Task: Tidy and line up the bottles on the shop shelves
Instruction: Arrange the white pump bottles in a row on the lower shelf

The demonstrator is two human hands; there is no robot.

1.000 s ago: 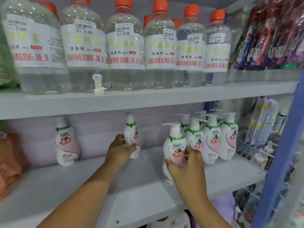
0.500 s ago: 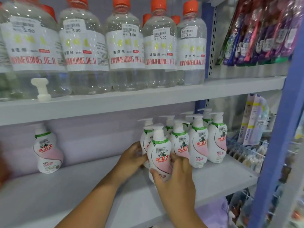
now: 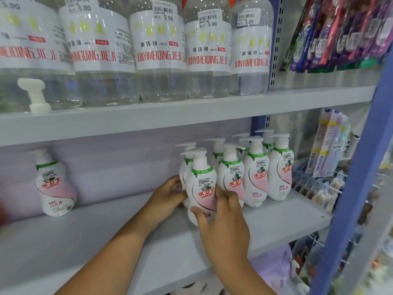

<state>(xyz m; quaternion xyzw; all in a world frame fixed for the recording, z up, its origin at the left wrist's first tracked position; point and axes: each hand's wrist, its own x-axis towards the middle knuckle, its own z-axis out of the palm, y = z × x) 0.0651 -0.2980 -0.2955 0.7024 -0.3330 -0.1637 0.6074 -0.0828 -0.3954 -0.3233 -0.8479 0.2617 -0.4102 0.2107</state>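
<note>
White pump bottles with pink labels stand on the lower shelf (image 3: pixel 276 222). My right hand (image 3: pixel 221 222) grips the front pump bottle (image 3: pixel 202 184) low on its body. Behind it, my left hand (image 3: pixel 168 194) holds a second pump bottle (image 3: pixel 184 167), mostly hidden. Both bottles sit at the left end of a tight group of several pump bottles (image 3: pixel 255 173) at the shelf's right. One lone pump bottle (image 3: pixel 54 184) stands far left against the back wall.
The upper shelf (image 3: pixel 191 111) carries a row of large clear bottles (image 3: pixel 157 50) with white labels. A loose white pump head (image 3: pixel 35 94) stands on its front edge at left. Packaged goods (image 3: pixel 331 33) hang at right beside a blue upright post (image 3: pixel 361 177).
Both hands slid their two bottles to the right along the lower shelf, up against the group of bottles. The view moved closer and to the right.
</note>
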